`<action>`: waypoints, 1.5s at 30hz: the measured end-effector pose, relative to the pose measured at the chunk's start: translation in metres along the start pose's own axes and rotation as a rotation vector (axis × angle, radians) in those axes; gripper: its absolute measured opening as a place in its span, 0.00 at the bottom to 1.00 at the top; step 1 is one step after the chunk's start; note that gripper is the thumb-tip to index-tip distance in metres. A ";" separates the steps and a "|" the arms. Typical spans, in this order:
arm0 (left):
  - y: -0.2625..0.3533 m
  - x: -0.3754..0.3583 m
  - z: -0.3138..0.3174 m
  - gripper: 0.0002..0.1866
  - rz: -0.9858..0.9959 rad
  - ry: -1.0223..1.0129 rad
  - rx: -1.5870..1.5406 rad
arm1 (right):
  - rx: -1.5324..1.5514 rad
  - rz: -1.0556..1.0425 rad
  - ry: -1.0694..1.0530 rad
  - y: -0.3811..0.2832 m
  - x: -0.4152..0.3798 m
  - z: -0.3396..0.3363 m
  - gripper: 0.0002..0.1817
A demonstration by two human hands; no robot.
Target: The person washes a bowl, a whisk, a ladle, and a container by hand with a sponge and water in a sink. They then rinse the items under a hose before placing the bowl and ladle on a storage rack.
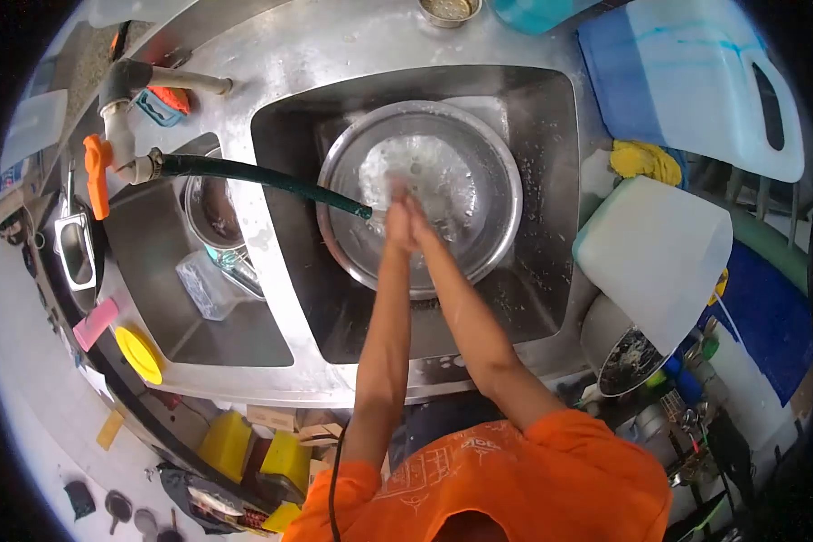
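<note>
Over a round metal basin [510,194], my left hand [396,224] and my right hand [418,222] are pressed against each other. Motion smears their fingers, so how far they are bent does not show, and no object is visible between them. The end of a dark green hose [271,176] lies just left of my hands, with water coming out at its mouth. Clear water [456,185] with a bright, rippled patch stands in the basin. The basin sits inside the larger sink bowl [361,321].
An orange-handled tap [97,176] feeds the hose. The left sink bowl [144,262] holds a pot [217,212] and a clear plastic container [206,287]. Right of the sink are a white jug [655,253], a yellow cloth [646,161] and a large pot [605,348].
</note>
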State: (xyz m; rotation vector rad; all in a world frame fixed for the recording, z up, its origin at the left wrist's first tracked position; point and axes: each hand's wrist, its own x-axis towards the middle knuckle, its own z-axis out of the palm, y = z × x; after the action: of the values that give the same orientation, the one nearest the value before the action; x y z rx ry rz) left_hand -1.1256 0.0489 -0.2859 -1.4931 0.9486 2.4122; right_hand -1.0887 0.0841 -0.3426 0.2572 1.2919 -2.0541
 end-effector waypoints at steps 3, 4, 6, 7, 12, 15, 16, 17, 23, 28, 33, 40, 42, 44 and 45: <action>0.026 0.000 -0.006 0.31 0.180 0.008 0.142 | 0.011 0.244 0.139 -0.034 -0.005 0.009 0.24; 0.029 0.001 -0.008 0.30 0.264 0.010 0.196 | -0.002 0.330 0.184 -0.041 -0.010 0.003 0.25; 0.039 0.009 -0.022 0.29 0.353 0.002 0.255 | -0.939 -0.147 -0.272 0.052 -0.010 -0.084 0.18; 0.041 0.023 -0.042 0.28 0.464 0.004 0.298 | -1.461 -0.203 -0.367 0.074 -0.007 -0.128 0.13; 0.063 -0.020 -0.074 0.19 0.602 0.161 0.526 | -1.103 -0.689 0.586 -0.064 0.089 -0.087 0.14; 0.057 -0.024 -0.081 0.29 1.162 0.438 1.007 | -0.916 -0.714 -0.046 -0.021 0.112 -0.021 0.21; 0.054 -0.019 -0.083 0.29 1.155 0.429 1.002 | -0.369 0.089 -0.058 -0.043 0.072 0.024 0.18; 0.051 -0.013 -0.084 0.31 1.159 0.359 0.983 | -0.380 0.087 -0.055 -0.037 0.054 0.015 0.18; 0.046 0.000 -0.105 0.40 1.042 0.223 1.160 | -1.662 -0.080 -0.452 -0.034 0.018 -0.083 0.21; 0.035 -0.005 -0.090 0.40 1.261 0.450 1.340 | -1.747 -0.145 0.041 0.021 0.110 -0.112 0.23; 0.022 -0.006 -0.105 0.41 0.980 0.612 1.504 | -1.638 -0.321 0.117 0.014 0.107 -0.108 0.24; -0.006 0.007 -0.116 0.45 0.939 0.712 1.403 | -1.637 -0.898 0.699 -0.201 0.005 -0.047 0.23; -0.012 0.006 -0.115 0.46 0.876 0.710 1.355 | -1.642 -0.805 0.829 -0.225 -0.018 -0.062 0.22; -0.021 0.019 -0.117 0.47 0.819 0.715 1.301 | -1.532 -0.392 0.513 -0.231 -0.027 -0.085 0.21; -0.031 0.031 -0.123 0.45 0.865 0.666 1.303 | -1.540 -0.402 0.498 -0.240 -0.038 -0.069 0.21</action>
State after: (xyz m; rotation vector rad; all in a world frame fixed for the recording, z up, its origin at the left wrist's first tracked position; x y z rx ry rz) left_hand -1.0348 -0.0049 -0.3631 -1.3143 2.8975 0.7569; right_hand -1.2271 0.2245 -0.1854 -0.2514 2.9537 -0.7041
